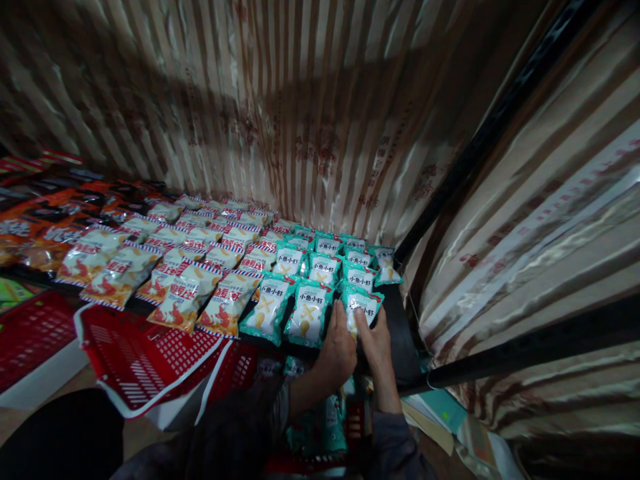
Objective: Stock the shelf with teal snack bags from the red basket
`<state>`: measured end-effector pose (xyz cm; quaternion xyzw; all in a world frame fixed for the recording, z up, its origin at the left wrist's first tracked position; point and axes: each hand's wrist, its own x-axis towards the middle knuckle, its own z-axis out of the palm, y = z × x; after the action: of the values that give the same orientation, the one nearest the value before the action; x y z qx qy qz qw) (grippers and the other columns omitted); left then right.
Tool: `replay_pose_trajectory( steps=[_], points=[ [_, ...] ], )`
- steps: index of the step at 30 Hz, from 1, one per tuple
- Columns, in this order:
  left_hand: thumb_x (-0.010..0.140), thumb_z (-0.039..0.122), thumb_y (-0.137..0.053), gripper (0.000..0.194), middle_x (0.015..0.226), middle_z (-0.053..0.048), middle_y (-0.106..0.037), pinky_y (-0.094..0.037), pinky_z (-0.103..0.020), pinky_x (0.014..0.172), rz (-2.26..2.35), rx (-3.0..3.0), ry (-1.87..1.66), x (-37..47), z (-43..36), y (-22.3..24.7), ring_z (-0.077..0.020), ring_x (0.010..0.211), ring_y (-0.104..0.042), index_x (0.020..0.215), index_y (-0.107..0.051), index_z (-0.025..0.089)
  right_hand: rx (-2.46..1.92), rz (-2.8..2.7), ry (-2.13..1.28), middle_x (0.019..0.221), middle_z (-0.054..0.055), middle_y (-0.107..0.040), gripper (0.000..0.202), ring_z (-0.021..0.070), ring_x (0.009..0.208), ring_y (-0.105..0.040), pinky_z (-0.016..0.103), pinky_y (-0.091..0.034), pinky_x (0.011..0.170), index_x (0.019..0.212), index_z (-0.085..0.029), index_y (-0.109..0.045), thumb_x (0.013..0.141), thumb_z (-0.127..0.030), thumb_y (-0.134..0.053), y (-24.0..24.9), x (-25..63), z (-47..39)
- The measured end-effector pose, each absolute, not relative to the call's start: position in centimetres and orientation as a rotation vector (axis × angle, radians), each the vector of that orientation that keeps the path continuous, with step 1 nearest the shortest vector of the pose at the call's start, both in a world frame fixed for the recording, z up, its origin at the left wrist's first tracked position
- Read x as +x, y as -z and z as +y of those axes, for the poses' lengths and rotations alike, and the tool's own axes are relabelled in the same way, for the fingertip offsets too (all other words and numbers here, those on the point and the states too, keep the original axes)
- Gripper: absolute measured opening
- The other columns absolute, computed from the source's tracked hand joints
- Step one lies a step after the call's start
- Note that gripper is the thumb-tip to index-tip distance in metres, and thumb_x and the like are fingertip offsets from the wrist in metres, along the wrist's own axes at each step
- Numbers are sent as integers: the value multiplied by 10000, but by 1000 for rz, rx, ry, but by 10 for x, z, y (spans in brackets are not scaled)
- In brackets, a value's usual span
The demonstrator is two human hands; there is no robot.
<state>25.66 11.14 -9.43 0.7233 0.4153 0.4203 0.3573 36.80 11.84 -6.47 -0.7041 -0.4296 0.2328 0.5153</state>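
At the front right of the shelf, a teal-and-white snack bag stands between my two hands. My left hand presses along its left side, fingers together and pointing away from me. With the thumb on its front and fingers round its right edge, my right hand grips the same bag. My palms cover its lower part. Directly left stands a matching teal snack bag, close to my left fingertips. Several more teal bags line up in rows behind.
White-and-orange snack bags and orange-and-black bags fill the shelf leftward. Below sit a red basket with a white handle and more teal bags. A dark post and striped curtain bound the shelf.
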Motion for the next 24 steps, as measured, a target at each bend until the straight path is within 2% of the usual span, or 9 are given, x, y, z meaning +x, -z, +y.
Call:
replay_pose_trajectory(
  steps=[7, 12, 19, 24],
  points=[
    [842, 133, -400, 718, 1593, -243, -188, -152, -511, 1234, 1115, 1738, -1084, 261, 112, 91, -308, 1496, -157, 1509, -193, -28, -1680, -1096, -585, 1149, 117, -705, 678, 284, 1046, -661, 383, -492, 877, 1295, -195, -540, 790, -648, -537, 66, 368, 117],
    [847, 149, -421, 714, 1590, -239, -218, -152, -491, 1240, 1118, 1673, -1081, 260, 112, 83, -311, 1491, -192, 1509, -208, -12, -1698, -1118, -577, 1130, 127, -713, 655, 287, 1021, -669, 379, -489, 865, 1255, -180, -570, 806, -653, -505, 64, 365, 117],
    [845, 145, -427, 716, 1599, -207, -222, -141, -469, 1246, 1086, 1673, -1102, 256, 112, 79, -287, 1494, -194, 1517, -209, 29, -1707, -1178, -519, 1182, 137, -689, 658, 288, 1089, -642, 381, -475, 903, 1280, -175, -555, 832, -648, -467, 66, 363, 119],
    [870, 133, -377, 692, 1588, -241, -222, -166, -486, 1240, 1113, 1744, -1093, 256, 114, 86, -294, 1493, -194, 1518, -180, -11, -1713, -1178, -496, 1187, 148, -680, 665, 301, 1088, -637, 403, -471, 912, 1266, -173, -561, 826, -662, -463, 70, 363, 120]
  ],
)
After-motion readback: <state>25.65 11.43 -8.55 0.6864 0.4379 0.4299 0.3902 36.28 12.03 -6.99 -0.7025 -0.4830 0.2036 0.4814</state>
